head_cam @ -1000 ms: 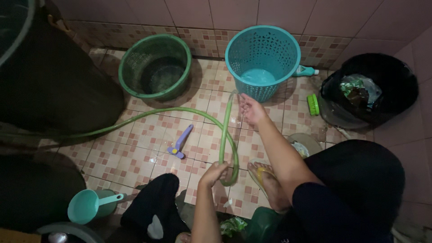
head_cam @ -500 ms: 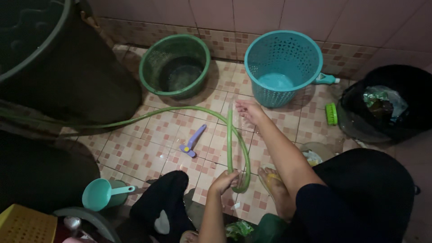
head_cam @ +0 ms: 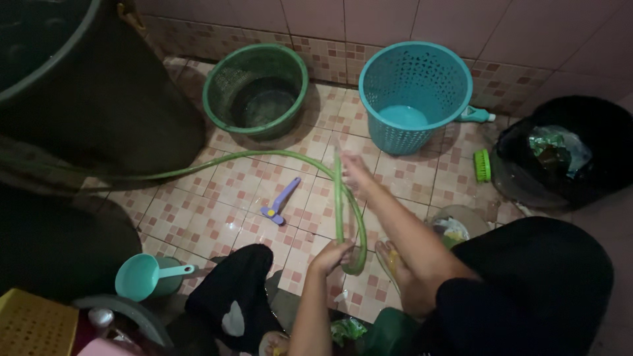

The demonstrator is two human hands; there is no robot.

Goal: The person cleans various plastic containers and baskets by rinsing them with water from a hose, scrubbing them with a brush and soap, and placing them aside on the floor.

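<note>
Right hand (head_cam: 357,173) pulled back to hose (head_cam: 339,198) tip, loosely touching; left hand (head_cam: 331,254) grips bend. Hose runs straight away from me.

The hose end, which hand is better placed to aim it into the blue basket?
Probably the right hand. It is at the hose tip, nearer the blue basket. The left hand grips the hose bend lower down, close to the body, so it looks better suited to steadying.
</note>
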